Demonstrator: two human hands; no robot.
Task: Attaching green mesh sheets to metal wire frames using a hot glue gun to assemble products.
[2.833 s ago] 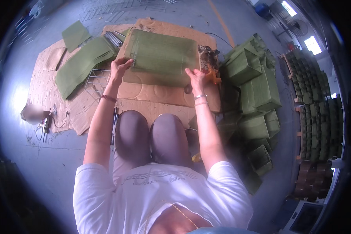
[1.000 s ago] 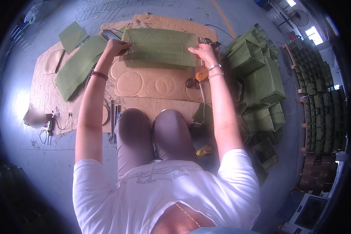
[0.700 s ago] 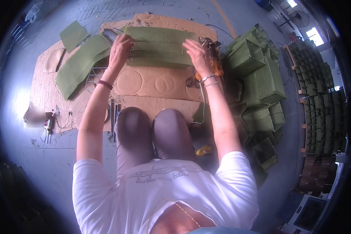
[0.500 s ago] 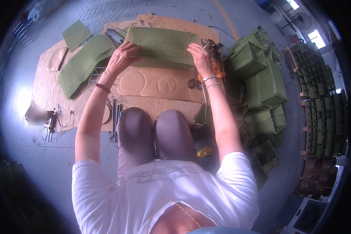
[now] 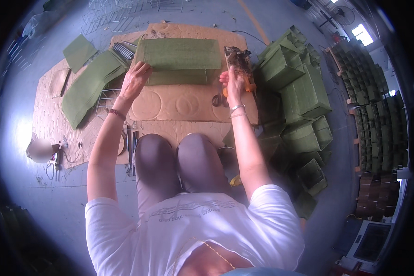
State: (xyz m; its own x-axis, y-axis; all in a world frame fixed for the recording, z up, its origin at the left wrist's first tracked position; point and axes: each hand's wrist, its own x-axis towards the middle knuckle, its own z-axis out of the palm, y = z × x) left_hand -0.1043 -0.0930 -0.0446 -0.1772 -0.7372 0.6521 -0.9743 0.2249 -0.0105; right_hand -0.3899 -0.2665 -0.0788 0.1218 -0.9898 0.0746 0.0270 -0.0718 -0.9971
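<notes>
A green fabric-like sheet (image 5: pixel 179 53) lies across the cardboard in front of me, folded over so that a lower flap shows beneath its upper layer. Thin wire shows at the flap's right end. My left hand (image 5: pixel 135 79) is at the sheet's left edge, fingertips pinched together on it. Just beyond the sheet's right end, my right hand (image 5: pixel 234 87) is off the fabric, its fingers loosely apart with nothing visible in them. Close beside it is an orange-handled tool (image 5: pixel 250 85), partly hidden, next to a dark, crusted clump (image 5: pixel 238 59).
Black-handled scissors (image 5: pixel 217 100) lie near my right wrist. Stacked green sheets (image 5: pixel 89 85) and metal rods (image 5: pixel 123 51) are on the left of the cardboard (image 5: pixel 154 103). Green open boxes (image 5: pixel 313 94) pile up on the right. A small device (image 5: pixel 55 156) with cords sits far left.
My right hand has let go of the sheet's right end and moved down toward the orange-handled tool. The left hand has slid to the sheet's lower left edge. The whole view has shifted slightly.
</notes>
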